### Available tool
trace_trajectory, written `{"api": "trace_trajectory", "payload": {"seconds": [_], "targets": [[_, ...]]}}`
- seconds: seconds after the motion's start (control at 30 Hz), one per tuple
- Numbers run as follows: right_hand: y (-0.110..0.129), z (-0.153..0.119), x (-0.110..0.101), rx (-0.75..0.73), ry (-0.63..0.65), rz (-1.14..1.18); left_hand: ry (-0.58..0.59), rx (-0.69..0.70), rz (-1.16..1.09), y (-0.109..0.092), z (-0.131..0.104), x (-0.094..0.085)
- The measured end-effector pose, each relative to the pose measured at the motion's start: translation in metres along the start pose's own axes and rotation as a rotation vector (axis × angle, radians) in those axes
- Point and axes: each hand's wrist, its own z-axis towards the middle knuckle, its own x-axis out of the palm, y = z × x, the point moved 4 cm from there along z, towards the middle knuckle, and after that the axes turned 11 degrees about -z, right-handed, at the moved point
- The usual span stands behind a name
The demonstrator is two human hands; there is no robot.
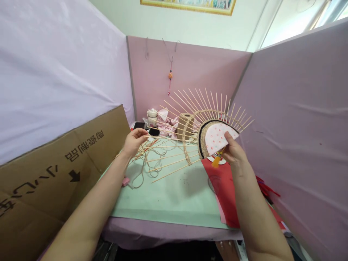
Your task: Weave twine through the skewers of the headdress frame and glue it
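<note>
Pink partition walls (54, 69) are closing in the desk on three sides, and a flattened cardboard sheet (54, 170) is leaning along the left edge. A pale green mat (174, 195) is covering most of the desk, with red paper (225, 192) lying over its right edge. Above the mat's far right part, a half-woven basket frame (201, 127) is standing on its side, thin wooden spokes fanning outward from a dotted white disc ringed in dark and tan cord. The right hand (233, 152) is gripping that disc, thumb pressed across its face. The left hand (134, 139) is pinched shut on the tip of one spoke, possibly with a strand of cord too. Loose twine (152, 163) is trailing over the mat's far left part. A twine spool (185, 121) is sitting at the back edge.
</note>
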Motion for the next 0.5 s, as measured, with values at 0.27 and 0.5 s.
{"api": "trace_trajectory", "payload": {"seconds": [0.27,0.5], "targets": [[-0.025,-0.009,0.016,0.073,0.115,0.035,0.118,-0.130,0.109,0.042,-0.011,0.042],[-0.057,-0.014,0.028,0.104,0.173,0.085,0.249,-0.241,0.239,0.068,-0.036,0.093]]}}
